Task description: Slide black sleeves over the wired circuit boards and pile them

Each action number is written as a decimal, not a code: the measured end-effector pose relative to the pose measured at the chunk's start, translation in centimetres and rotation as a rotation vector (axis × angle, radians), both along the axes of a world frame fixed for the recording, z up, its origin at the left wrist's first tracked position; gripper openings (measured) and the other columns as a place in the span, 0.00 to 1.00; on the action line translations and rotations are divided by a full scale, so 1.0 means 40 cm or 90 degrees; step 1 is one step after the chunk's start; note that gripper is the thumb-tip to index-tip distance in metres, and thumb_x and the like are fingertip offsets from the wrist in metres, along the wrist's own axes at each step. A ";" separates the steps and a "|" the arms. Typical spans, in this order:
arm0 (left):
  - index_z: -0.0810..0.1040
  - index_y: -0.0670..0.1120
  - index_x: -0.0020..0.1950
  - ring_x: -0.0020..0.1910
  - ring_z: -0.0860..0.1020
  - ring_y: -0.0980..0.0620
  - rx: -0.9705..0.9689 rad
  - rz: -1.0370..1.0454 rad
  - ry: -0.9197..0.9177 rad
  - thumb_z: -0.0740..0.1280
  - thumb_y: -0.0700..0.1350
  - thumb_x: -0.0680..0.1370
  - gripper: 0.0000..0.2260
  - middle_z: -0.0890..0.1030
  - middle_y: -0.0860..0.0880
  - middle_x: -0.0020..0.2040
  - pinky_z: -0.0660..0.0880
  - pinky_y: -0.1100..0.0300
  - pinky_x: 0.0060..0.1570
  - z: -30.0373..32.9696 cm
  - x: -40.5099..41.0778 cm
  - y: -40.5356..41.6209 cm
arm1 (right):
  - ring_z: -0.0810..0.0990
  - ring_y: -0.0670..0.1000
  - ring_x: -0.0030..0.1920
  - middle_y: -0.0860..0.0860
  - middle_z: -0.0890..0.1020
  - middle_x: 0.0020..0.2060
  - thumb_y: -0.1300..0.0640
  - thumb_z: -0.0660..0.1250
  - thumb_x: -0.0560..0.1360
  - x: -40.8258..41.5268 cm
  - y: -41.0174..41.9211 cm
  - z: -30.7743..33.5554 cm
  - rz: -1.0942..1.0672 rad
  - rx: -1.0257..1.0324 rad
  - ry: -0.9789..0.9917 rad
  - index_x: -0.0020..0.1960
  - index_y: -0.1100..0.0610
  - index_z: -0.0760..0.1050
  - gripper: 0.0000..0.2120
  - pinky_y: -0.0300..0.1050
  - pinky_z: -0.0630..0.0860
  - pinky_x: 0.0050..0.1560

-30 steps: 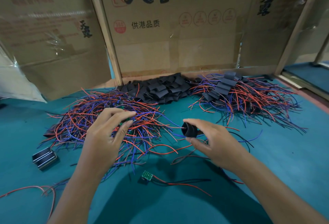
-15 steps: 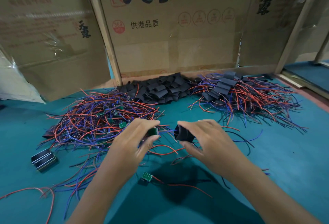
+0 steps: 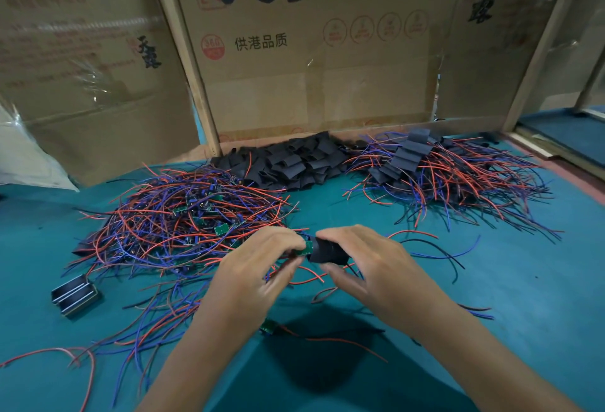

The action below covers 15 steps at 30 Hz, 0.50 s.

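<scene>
My left hand (image 3: 258, 275) pinches a small green circuit board (image 3: 308, 247) with red and blue wires trailing from it. My right hand (image 3: 376, 267) holds a black sleeve (image 3: 328, 252), its open end right against the board's edge. A tangled heap of bare wired boards (image 3: 183, 218) lies to the left. Loose black sleeves (image 3: 294, 163) are heaped at the back centre. A pile of sleeved boards (image 3: 435, 176) sits at the back right. One more loose wired board (image 3: 269, 326) lies on the mat under my left wrist.
Teal mat (image 3: 523, 280) covers the table. Cardboard box walls (image 3: 311, 51) stand along the back. A small black and metal part (image 3: 75, 293) lies at the left. A stray red wire (image 3: 59, 352) curls near the front left. Clear plastic bag (image 3: 23, 156) at far left.
My left hand left the wire heap with a green board and moved right. My right hand brought the sleeve leftward, and the board and sleeve now meet.
</scene>
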<state>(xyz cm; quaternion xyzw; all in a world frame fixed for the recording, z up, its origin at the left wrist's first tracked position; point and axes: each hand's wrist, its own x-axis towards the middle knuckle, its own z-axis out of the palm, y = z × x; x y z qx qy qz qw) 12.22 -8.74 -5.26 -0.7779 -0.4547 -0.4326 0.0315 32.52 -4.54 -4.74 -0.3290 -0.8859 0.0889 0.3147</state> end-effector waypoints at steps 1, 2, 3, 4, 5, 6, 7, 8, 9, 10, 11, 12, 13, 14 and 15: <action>0.82 0.41 0.51 0.52 0.79 0.54 -0.002 -0.002 0.001 0.70 0.38 0.76 0.05 0.81 0.51 0.51 0.75 0.58 0.53 0.000 0.000 0.000 | 0.77 0.52 0.52 0.53 0.81 0.52 0.55 0.67 0.75 0.000 0.001 -0.003 0.003 0.009 -0.002 0.62 0.60 0.77 0.17 0.43 0.70 0.52; 0.83 0.42 0.51 0.52 0.79 0.55 -0.003 -0.002 0.001 0.70 0.38 0.76 0.06 0.81 0.51 0.51 0.76 0.59 0.53 0.001 0.000 0.000 | 0.77 0.52 0.52 0.52 0.82 0.52 0.56 0.67 0.75 0.000 0.002 -0.005 0.008 0.015 -0.006 0.62 0.60 0.77 0.17 0.43 0.70 0.52; 0.84 0.42 0.52 0.53 0.79 0.56 -0.004 -0.001 -0.001 0.70 0.38 0.76 0.06 0.81 0.50 0.52 0.76 0.60 0.54 0.002 0.000 -0.001 | 0.77 0.52 0.52 0.52 0.81 0.52 0.56 0.67 0.75 0.001 0.003 -0.006 0.014 0.017 -0.010 0.62 0.61 0.77 0.17 0.43 0.71 0.52; 0.84 0.42 0.52 0.53 0.79 0.57 -0.004 -0.001 -0.007 0.70 0.38 0.75 0.07 0.81 0.50 0.52 0.75 0.62 0.54 0.003 0.000 -0.001 | 0.78 0.53 0.52 0.52 0.81 0.52 0.56 0.68 0.75 0.002 0.005 -0.007 0.019 0.014 -0.009 0.62 0.61 0.76 0.17 0.43 0.71 0.52; 0.85 0.43 0.53 0.53 0.79 0.59 -0.004 -0.002 -0.013 0.70 0.37 0.75 0.08 0.81 0.50 0.52 0.74 0.64 0.54 0.005 0.001 -0.001 | 0.78 0.53 0.52 0.52 0.81 0.53 0.56 0.67 0.75 0.003 0.006 -0.007 0.021 0.008 -0.003 0.63 0.61 0.76 0.17 0.44 0.72 0.53; 0.85 0.43 0.53 0.53 0.78 0.60 -0.004 -0.003 -0.018 0.70 0.37 0.75 0.08 0.81 0.50 0.52 0.73 0.67 0.54 0.006 0.002 -0.001 | 0.78 0.53 0.53 0.52 0.81 0.53 0.55 0.67 0.76 0.004 0.008 -0.007 0.021 0.003 0.005 0.63 0.60 0.76 0.17 0.44 0.72 0.53; 0.85 0.43 0.54 0.52 0.78 0.62 -0.006 -0.003 -0.022 0.70 0.37 0.75 0.09 0.80 0.50 0.51 0.72 0.69 0.54 0.007 0.002 -0.001 | 0.78 0.52 0.53 0.52 0.81 0.53 0.55 0.66 0.76 0.005 0.009 -0.008 0.021 0.001 0.012 0.63 0.60 0.76 0.17 0.44 0.72 0.53; 0.85 0.43 0.54 0.52 0.77 0.62 -0.010 -0.001 -0.024 0.70 0.38 0.75 0.09 0.80 0.50 0.51 0.71 0.70 0.53 0.007 0.002 -0.002 | 0.77 0.52 0.53 0.52 0.81 0.53 0.55 0.66 0.76 0.005 0.011 -0.009 0.022 0.001 0.016 0.63 0.60 0.76 0.17 0.44 0.72 0.53; 0.85 0.43 0.53 0.52 0.77 0.62 -0.011 0.002 -0.027 0.70 0.38 0.75 0.09 0.80 0.51 0.51 0.71 0.70 0.53 0.007 0.001 -0.003 | 0.77 0.51 0.53 0.52 0.81 0.53 0.55 0.66 0.76 0.005 0.012 -0.010 0.025 0.001 0.017 0.63 0.60 0.76 0.17 0.43 0.71 0.53; 0.85 0.42 0.53 0.52 0.78 0.61 -0.011 0.004 -0.032 0.71 0.38 0.75 0.08 0.80 0.51 0.50 0.72 0.69 0.53 0.007 -0.001 -0.003 | 0.76 0.50 0.53 0.52 0.81 0.53 0.55 0.67 0.76 0.005 0.012 -0.011 0.029 -0.002 0.018 0.63 0.60 0.76 0.17 0.42 0.71 0.53; 0.84 0.42 0.51 0.52 0.78 0.60 -0.010 0.003 -0.040 0.71 0.38 0.75 0.06 0.81 0.52 0.50 0.73 0.66 0.53 0.008 -0.003 -0.004 | 0.76 0.50 0.53 0.51 0.81 0.53 0.55 0.67 0.76 0.005 0.011 -0.012 0.033 -0.008 0.017 0.63 0.60 0.76 0.18 0.42 0.71 0.54; 0.83 0.42 0.50 0.52 0.79 0.58 -0.007 -0.002 -0.048 0.71 0.38 0.76 0.05 0.81 0.52 0.49 0.74 0.64 0.53 0.008 -0.004 -0.005 | 0.76 0.50 0.53 0.51 0.81 0.53 0.54 0.67 0.76 0.005 0.011 -0.012 0.035 -0.014 0.017 0.63 0.60 0.76 0.18 0.42 0.71 0.54; 0.83 0.42 0.49 0.52 0.79 0.57 -0.003 -0.008 -0.054 0.71 0.38 0.76 0.03 0.81 0.52 0.49 0.74 0.63 0.53 0.009 -0.006 -0.004 | 0.76 0.50 0.54 0.51 0.81 0.54 0.54 0.67 0.76 0.006 0.010 -0.012 0.037 -0.017 0.016 0.64 0.60 0.76 0.18 0.42 0.71 0.54; 0.83 0.42 0.48 0.52 0.80 0.57 0.002 -0.012 -0.057 0.71 0.39 0.76 0.03 0.81 0.52 0.48 0.75 0.63 0.53 0.009 -0.006 -0.002 | 0.76 0.50 0.54 0.50 0.81 0.54 0.54 0.67 0.76 0.006 0.011 -0.013 0.037 -0.019 0.017 0.64 0.59 0.76 0.18 0.42 0.71 0.55; 0.83 0.42 0.48 0.51 0.80 0.57 0.005 -0.014 -0.059 0.71 0.39 0.76 0.03 0.82 0.53 0.48 0.75 0.63 0.53 0.009 -0.005 -0.001 | 0.76 0.49 0.54 0.50 0.81 0.55 0.54 0.67 0.76 0.007 0.013 -0.014 0.037 -0.023 0.020 0.64 0.59 0.75 0.18 0.41 0.71 0.55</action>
